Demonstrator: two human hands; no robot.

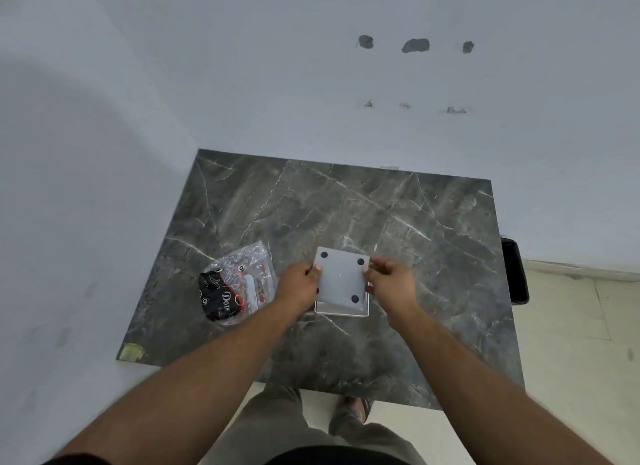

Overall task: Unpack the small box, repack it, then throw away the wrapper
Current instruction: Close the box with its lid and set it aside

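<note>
I pinch a flat grey square device with black round feet (pixel 341 278) between my left hand (pixel 298 284) and right hand (pixel 391 281), just above the open white box (pixel 341 311) on the dark marble table (pixel 415 222). The crinkled clear-and-black plastic wrapper (pixel 235 284) lies left of it.

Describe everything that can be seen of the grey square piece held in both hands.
The grey square piece is flat, smooth and matte, perhaps plastic, with rounded corners. Three round black pads show near its corners; the left hand covers the fourth corner. The left hand and right hand pinch its opposite side edges. It is held tilted just above a white open box tray on the dark marble table.
</note>
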